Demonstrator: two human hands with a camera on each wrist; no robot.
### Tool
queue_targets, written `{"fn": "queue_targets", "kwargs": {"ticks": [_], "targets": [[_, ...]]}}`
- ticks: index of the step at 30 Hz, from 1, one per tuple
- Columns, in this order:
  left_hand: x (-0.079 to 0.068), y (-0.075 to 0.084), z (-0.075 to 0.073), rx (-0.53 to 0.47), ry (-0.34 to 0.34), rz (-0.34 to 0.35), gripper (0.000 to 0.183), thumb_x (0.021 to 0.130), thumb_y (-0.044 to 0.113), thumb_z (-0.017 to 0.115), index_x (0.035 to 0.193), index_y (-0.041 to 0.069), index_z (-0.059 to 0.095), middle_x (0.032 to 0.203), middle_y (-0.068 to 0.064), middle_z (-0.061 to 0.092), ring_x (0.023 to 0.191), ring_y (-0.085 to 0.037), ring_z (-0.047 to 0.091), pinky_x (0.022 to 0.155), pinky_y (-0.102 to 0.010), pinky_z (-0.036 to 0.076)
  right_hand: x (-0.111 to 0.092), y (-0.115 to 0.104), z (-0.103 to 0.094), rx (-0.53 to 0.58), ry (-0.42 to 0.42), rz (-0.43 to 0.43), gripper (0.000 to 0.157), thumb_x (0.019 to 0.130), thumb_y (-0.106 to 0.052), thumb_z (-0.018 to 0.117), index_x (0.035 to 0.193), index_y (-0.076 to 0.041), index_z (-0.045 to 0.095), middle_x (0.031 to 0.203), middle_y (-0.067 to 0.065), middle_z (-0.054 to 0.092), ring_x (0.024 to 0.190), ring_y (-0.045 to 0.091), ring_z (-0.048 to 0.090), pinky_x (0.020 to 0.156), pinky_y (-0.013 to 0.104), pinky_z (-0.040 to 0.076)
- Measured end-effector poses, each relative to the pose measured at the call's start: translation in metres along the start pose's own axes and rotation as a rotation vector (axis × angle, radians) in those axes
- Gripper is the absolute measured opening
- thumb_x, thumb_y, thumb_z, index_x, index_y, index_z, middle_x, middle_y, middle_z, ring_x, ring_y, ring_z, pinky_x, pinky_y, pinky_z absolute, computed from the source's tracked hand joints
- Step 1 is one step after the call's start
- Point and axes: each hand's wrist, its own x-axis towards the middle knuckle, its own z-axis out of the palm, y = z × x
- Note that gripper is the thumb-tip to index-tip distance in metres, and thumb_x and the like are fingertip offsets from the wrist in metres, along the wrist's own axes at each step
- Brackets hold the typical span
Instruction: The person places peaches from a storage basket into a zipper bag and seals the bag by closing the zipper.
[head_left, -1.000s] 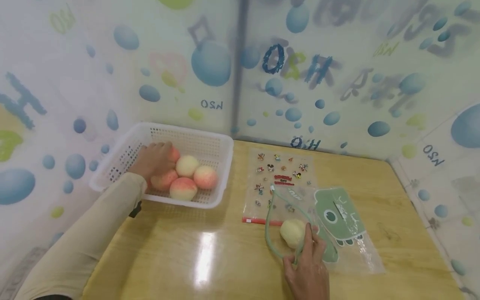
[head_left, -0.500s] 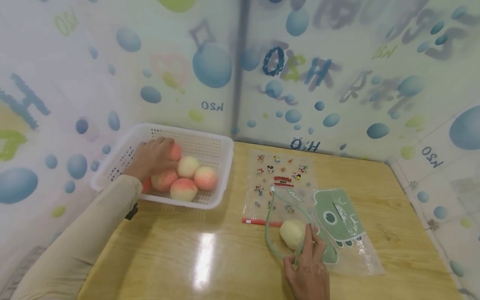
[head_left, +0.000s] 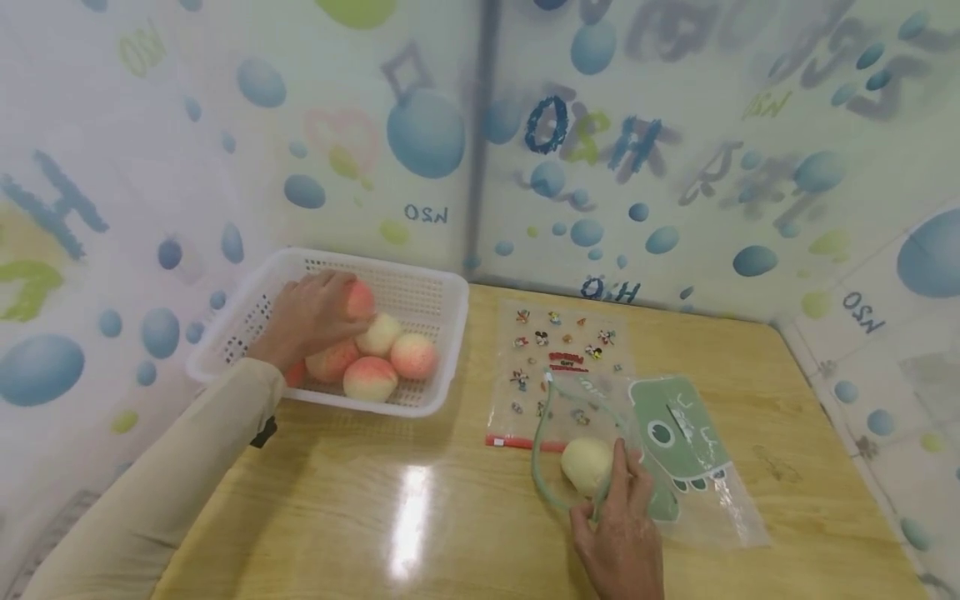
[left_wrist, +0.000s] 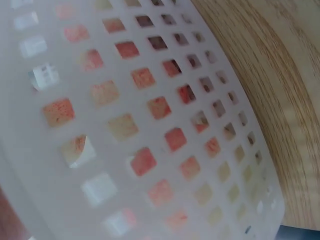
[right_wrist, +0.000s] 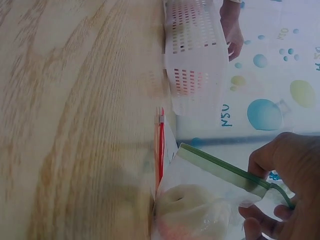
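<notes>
My left hand point(head_left: 306, 318) grips a reddish peach point(head_left: 359, 298) above several other peaches point(head_left: 371, 379) in a white perforated basket point(head_left: 450, 350). In the left wrist view the basket wall point(left_wrist: 105, 145) fills most of the frame, with peach skin showing through its holes. My right hand point(head_left: 622, 529) pinches the green zip edge point(right_wrist: 220, 166) of a clear zip bag point(head_left: 738, 508) printed with a green cartoon creature. The bag's mouth is spread into a loop, and a pale peach point(head_left: 585, 465) lies just inside it.
A second clear zip bag point(head_left: 551, 337) with small cartoon prints and a red slider strip point(head_left: 517, 442) lies flat, partly under the first. Everything rests on a wooden table point(head_left: 330, 508). Walls with blue bubble prints point(head_left: 425, 133) close in the back and both sides.
My left hand has risen slightly and shifted right, lifting the reddish peach off the others. The right hand stays nearly in place at the bag's mouth.
</notes>
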Motion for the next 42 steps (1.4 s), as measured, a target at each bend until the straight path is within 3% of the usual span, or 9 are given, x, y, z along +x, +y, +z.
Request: {"fn": "queue_targets", "kwargs": {"ticks": [8, 13, 18, 22, 33, 42], "targets": [[-0.007, 0.017, 0.0, -0.01, 0.114, 0.108, 0.057, 0.07, 0.043, 0.066, 0.117, 0.013, 0.052, 0.109, -0.008, 0.055, 0.093, -0.03, 0.052, 0.072, -0.048, 0.042, -0.001, -0.002, 0.0, 0.003, -0.045, 0.034, 0.094, 0.066, -0.005, 0.062, 0.145, -0.006, 0.011, 0.121, 0.023, 0.028, 0.076, 0.031, 0.054, 0.045, 0.033, 0.047], [-0.011, 0.024, 0.001, 0.033, 0.181, 0.159, 0.058, 0.067, 0.049, 0.066, 0.111, 0.013, 0.054, 0.1, -0.006, 0.058, 0.083, -0.027, 0.056, 0.067, -0.046, 0.046, 0.0, -0.003, 0.001, 0.004, -0.042, 0.031, 0.094, 0.066, -0.006, 0.063, 0.145, -0.006, 0.011, 0.121, 0.023, 0.028, 0.073, 0.03, 0.054, 0.045, 0.033, 0.048], [-0.014, 0.031, 0.002, 0.005, 0.177, 0.126, 0.06, 0.069, 0.057, 0.063, 0.112, 0.017, 0.055, 0.102, -0.004, 0.058, 0.086, -0.025, 0.056, 0.068, -0.044, 0.045, 0.0, -0.001, 0.002, 0.033, -0.007, 0.003, 0.095, 0.064, -0.005, 0.063, 0.145, -0.007, 0.013, 0.121, 0.023, 0.029, 0.071, 0.031, 0.055, 0.045, 0.036, 0.047], [-0.016, 0.035, 0.003, -0.02, 0.166, 0.126, 0.058, 0.073, 0.055, 0.061, 0.114, 0.015, 0.055, 0.108, -0.006, 0.058, 0.094, -0.027, 0.054, 0.074, -0.046, 0.043, 0.0, 0.0, 0.003, 0.042, -0.003, -0.002, 0.095, 0.065, -0.005, 0.063, 0.145, -0.007, 0.012, 0.123, 0.023, 0.029, 0.075, 0.033, 0.057, 0.047, 0.037, 0.048], [-0.022, 0.044, 0.008, -0.055, 0.176, 0.21, 0.058, 0.072, 0.051, 0.064, 0.114, 0.012, 0.057, 0.104, -0.006, 0.061, 0.092, -0.025, 0.057, 0.072, -0.044, 0.045, -0.002, 0.002, 0.005, 0.063, 0.002, 0.004, 0.093, 0.065, -0.006, 0.062, 0.145, -0.007, 0.013, 0.126, 0.024, 0.028, 0.092, 0.043, 0.054, 0.052, 0.044, 0.049], [-0.026, 0.05, 0.006, -0.099, 0.162, 0.217, 0.066, 0.067, 0.05, 0.07, 0.118, 0.012, 0.053, 0.112, -0.005, 0.058, 0.098, -0.024, 0.054, 0.077, -0.044, 0.043, -0.003, 0.002, 0.007, 0.05, 0.003, 0.007, 0.093, 0.064, -0.006, 0.061, 0.145, -0.008, 0.014, 0.126, 0.023, 0.028, 0.086, 0.042, 0.055, 0.049, 0.041, 0.048]]}}
